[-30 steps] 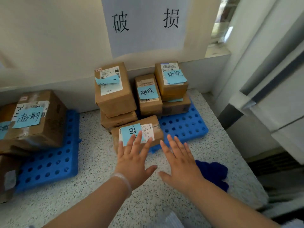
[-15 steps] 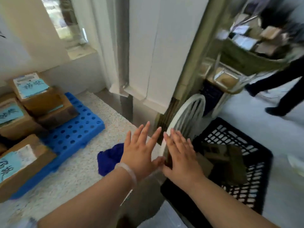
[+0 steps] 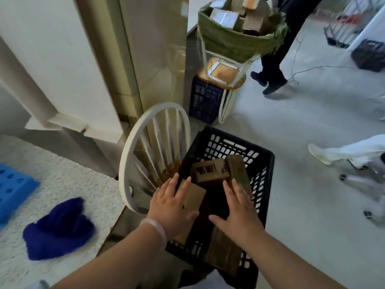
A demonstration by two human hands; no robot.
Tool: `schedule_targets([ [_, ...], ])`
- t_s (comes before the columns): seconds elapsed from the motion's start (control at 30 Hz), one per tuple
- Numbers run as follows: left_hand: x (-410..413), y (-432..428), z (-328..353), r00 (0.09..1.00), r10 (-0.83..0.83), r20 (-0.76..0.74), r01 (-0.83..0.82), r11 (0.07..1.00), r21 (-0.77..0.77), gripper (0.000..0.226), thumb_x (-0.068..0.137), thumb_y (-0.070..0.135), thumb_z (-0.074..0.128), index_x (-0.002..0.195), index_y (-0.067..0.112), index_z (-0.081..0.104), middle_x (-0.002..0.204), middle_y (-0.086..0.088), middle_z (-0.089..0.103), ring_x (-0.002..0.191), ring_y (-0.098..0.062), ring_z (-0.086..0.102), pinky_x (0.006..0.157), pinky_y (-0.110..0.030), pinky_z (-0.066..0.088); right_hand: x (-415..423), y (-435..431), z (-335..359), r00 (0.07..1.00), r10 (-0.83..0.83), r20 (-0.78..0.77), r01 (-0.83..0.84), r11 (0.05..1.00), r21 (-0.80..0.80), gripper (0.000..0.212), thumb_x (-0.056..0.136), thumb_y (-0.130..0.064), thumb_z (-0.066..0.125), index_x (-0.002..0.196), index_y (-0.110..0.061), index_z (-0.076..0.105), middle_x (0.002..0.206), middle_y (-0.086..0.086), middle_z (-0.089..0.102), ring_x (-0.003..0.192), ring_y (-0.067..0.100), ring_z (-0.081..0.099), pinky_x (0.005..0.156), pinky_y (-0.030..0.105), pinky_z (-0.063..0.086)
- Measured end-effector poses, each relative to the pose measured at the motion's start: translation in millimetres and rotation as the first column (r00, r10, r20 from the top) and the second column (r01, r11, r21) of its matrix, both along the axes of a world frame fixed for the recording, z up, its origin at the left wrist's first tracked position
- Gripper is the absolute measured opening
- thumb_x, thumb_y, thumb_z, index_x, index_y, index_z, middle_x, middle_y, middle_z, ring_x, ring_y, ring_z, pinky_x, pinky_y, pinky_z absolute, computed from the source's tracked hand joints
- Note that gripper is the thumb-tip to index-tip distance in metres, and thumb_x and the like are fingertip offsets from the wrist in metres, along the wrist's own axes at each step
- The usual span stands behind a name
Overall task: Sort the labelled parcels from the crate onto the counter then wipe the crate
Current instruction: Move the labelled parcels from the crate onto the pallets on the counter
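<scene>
A black slatted crate [image 3: 261, 163] stands on the floor to the right of the counter [image 3: 68, 184]. Several brown cardboard parcels lie inside it. My left hand [image 3: 169, 207] is spread flat over a tan parcel [image 3: 194, 197] at the crate's left side. My right hand [image 3: 239, 209] reaches in with straight fingers beside a darker parcel [image 3: 237, 172] leaning on the right wall. A third parcel [image 3: 209, 171] with black print lies behind them. A dark blue cloth [image 3: 58, 228] lies crumpled on the speckled counter.
A white chair back [image 3: 145, 130] stands between counter and crate. A blue perforated mat [image 3: 12, 188] lies at the counter's left edge. Behind, a green basket [image 3: 239, 40] of boxes sits on a white stand. A person's dark-trousered legs [image 3: 273, 65] stand on the floor beyond.
The view has swung right from the counter's stacked parcels to the crate. Both hands have moved off the counter and down into the crate, over the parcels.
</scene>
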State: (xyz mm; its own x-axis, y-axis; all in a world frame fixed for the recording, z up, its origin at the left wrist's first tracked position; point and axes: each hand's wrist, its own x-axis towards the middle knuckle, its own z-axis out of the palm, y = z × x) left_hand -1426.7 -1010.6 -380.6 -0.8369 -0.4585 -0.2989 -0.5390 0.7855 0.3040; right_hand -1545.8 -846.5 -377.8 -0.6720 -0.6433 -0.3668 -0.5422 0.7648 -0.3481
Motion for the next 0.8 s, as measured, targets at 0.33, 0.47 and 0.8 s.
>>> schedule_targets([
  [0.33, -4, 10, -64, 0.97, 0.065, 0.235, -0.102, 0.984, 0.148, 0.094, 0.089, 0.061, 0.053, 0.151, 0.042, -0.015, 0.163, 0.002, -0.014, 0.151, -0.026, -0.002, 0.12, -0.045, 0.011, -4, -33, -68, 0.912, -0.01, 0.41, -0.052, 0.989, 0.14, 0.095, 0.091, -0.059, 0.055, 0.156, -0.031, -0.007, 0.164, -0.01, -0.008, 0.151, 0.015, -0.003, 0.121, 0.037, 0.011],
  [0.47, -6, 13, -81, 0.946, 0.067, 0.316, -0.133, 0.972, 0.194, 0.094, 0.089, 0.06, 0.053, 0.151, 0.042, -0.015, 0.163, -0.001, -0.014, 0.15, -0.03, -0.002, 0.12, -0.045, 0.01, -10, -45, -82, 0.836, -0.114, 0.537, 0.03, 0.986, 0.163, 0.083, 0.097, -0.046, 0.054, 0.158, -0.03, 0.0, 0.165, -0.009, 0.003, 0.151, 0.018, 0.008, 0.12, 0.038, 0.017],
  [0.8, -25, 22, -99, 0.935, 0.098, 0.342, -0.128, 0.99, 0.066, 0.095, 0.086, 0.055, 0.06, 0.148, 0.05, -0.011, 0.157, 0.0, -0.021, 0.146, -0.037, -0.002, 0.117, -0.056, 0.019, -8, -46, -106, 0.663, -0.205, 0.72, 0.169, 0.978, 0.123, 0.066, 0.104, -0.026, 0.044, 0.157, -0.033, 0.006, 0.163, -0.004, 0.015, 0.148, 0.02, 0.021, 0.117, 0.036, 0.023],
])
